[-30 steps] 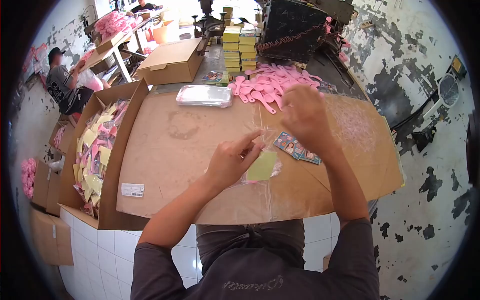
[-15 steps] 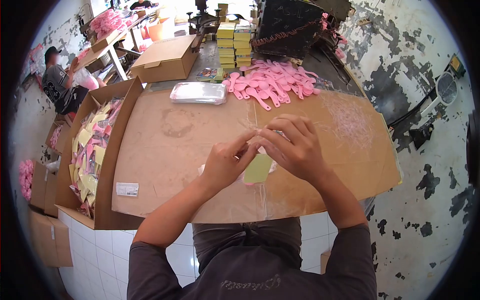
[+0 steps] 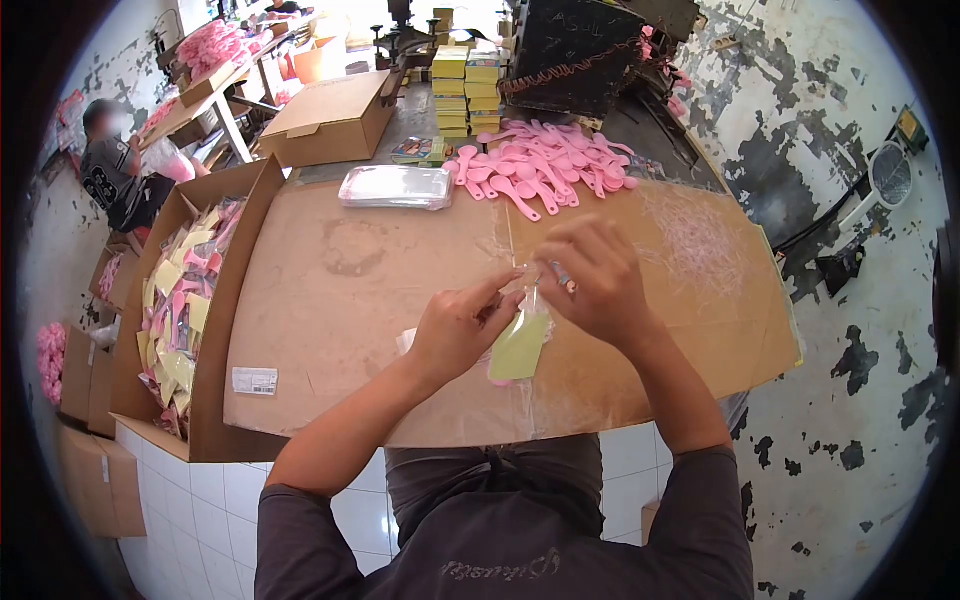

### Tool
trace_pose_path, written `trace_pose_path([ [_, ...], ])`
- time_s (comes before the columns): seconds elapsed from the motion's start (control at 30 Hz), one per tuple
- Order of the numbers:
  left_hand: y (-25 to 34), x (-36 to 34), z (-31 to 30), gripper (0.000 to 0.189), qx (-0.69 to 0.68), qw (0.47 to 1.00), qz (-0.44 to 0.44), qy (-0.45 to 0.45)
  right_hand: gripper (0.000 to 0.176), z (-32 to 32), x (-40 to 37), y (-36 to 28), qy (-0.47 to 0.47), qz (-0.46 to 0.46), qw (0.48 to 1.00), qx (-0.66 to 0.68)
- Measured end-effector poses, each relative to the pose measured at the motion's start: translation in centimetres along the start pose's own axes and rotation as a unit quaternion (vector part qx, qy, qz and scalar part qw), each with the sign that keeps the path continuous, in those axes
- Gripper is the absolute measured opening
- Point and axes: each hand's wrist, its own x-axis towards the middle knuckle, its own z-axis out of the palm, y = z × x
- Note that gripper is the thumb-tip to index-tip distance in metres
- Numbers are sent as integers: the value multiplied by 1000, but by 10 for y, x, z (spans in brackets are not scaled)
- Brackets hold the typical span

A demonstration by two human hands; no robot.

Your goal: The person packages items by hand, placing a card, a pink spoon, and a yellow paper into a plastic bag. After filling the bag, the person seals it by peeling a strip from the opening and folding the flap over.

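Left hand: your left hand (image 3: pixel 458 325) was mostly closed, with thumb and forefinger pinched on the top left corner of the clear pouch (image 3: pixel 521 343) and the other fingers curled under.
Right hand: your right hand (image 3: pixel 592 278) was curled and knuckles up, its fingertips pinching the pouch mouth from the right. A small coloured bit showed at the fingertips, too small to tell what it was.
Pouch: you held it just above the cardboard sheet (image 3: pixel 350 300), at the middle of the counter and nearer the near edge. It hung tilted, with a yellow-green card (image 3: pixel 519 349) inside and a pink piece poking out at the bottom.
Hands together: your fingertips nearly met over the pouch top.
Far edge: a pile of pink plastic spoons (image 3: pixel 540 168) lay well apart from your hands, with a flat stack of clear bags (image 3: pixel 395 186) just to its left.
Behind the pile: stacks of yellow cards (image 3: pixel 465 90) stood beside a black machine (image 3: pixel 580 50).
Right side of the sheet: a scatter of thin plastic scraps (image 3: pixel 700 240) lay there.
Left edge: an open carton (image 3: pixel 225 350) leaned against the counter, full of packed pouches (image 3: pixel 180 310) in pink and yellow.
Far left corner: a closed cardboard box (image 3: pixel 335 115) sat there.
Other person: a co-worker (image 3: pixel 108 170) sat far left, beyond the carton, at their own work.
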Motion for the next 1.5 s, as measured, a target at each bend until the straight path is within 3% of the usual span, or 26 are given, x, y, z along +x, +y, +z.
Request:
trace_pose_path([
  [0.13,-3,0,2,30,31,999,28,18,21,2,-3,-16,-23,-42,999,-16],
  [0.33,-1,1,1,29,98,992,73,21,20,9,-4,-11,-56,-31,998,-19],
  [0.43,-3,0,2,30,87,994,68,13,16,10,-2,5,6,58,998,-4],
  [0.47,-5,0,2,30,81,995,66,11,14,5,0,12,-3,115,990,83],
  [0.53,-4,1,0,30,22,999,23,9,10,-16,-3,36,-23,225,940,255],
  [0.6,-1,2,-2,30,-40,999,-23,7,8,-48,-27,76,-134,337,797,483],
  [0.67,3,5,-5,30,-104,992,-64,5,5,-86,-63,129,-188,340,708,590],
  [0.73,5,7,-7,31,-112,990,-86,4,17,-96,-122,207,-80,343,681,642],
  [0.77,6,8,-7,31,-116,989,-97,5,21,-94,-168,237,-147,412,834,337],
  [0.8,5,7,-5,32,-127,987,-95,12,26,-88,-213,265,-196,427,883,-10],
  [0.83,3,7,-4,32,-137,986,-93,18,31,-86,-235,277,-219,388,822,-355],
  [0.9,3,7,-5,34,-144,985,-91,20,38,-89,-234,259,-114,386,854,-329],
  [1.03,3,9,-4,36,-165,981,-101,24,45,-86,-146,175,6,345,911,-227],
  [1.1,-1,11,-3,36,-185,976,-114,24,41,-60,-120,143,14,301,952,-59],
  [1.17,-3,11,-3,37,-205,970,-132,23,36,-41,-79,88,-92,361,904,209],
  [1.23,-6,11,-1,36,-211,968,-131,35,37,-22,-54,46,-151,293,881,340],
  [1.3,-7,11,-1,37,-231,964,-127,44,39,-2,-36,16,-160,266,854,417],
  [1.4,-5,13,-9,36,-270,953,-134,41,38,30,-32,13,-181,338,749,540],
  [1.5,-2,18,-18,34,-307,937,-167,10,35,36,-31,20,-161,328,711,600],
])
